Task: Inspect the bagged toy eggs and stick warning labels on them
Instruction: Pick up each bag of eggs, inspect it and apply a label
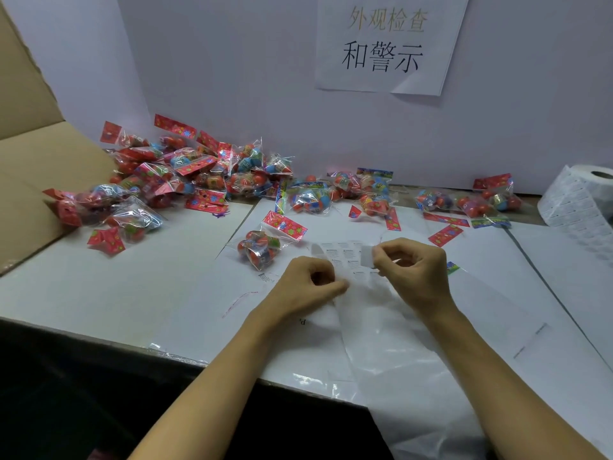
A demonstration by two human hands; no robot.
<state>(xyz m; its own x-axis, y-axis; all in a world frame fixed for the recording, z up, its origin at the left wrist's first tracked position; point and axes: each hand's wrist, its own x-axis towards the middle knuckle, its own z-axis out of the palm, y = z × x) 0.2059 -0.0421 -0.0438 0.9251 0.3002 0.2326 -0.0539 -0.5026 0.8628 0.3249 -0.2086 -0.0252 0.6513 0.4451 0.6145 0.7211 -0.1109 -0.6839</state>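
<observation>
At the centre of the frame the left hand (pixel 306 283) was curled, its thumb and fingers pinching the lower part of a strip of warning labels (pixel 345 257), while the right hand (pixel 409 270) pinched a single label (pixel 366 257) at the strip's right edge; whether that label was fully free of the backing could not be told. A long tail of glossy backing (pixel 398 360) ran down from the hands and over the near table edge toward the bottom of the frame, where it was cut off. Just to the upper left of the left hand, apart from it, lay one bag of toy eggs (pixel 262 247) with a red header card. White table (pixel 99 293) lay open to the left of that bag, and more lay to the right of the right hand. Farther up, a heap of bagged eggs (pixel 172 177) spilled from a cardboard box (pixel 30 154) at the left edge, with a looser row of bags (pixel 365 194) along the back wall. A label roll (pixel 583 197) was cut off at the right edge. A paper sign (pixel 388 44) hung at top centre, its upper line faint.
</observation>
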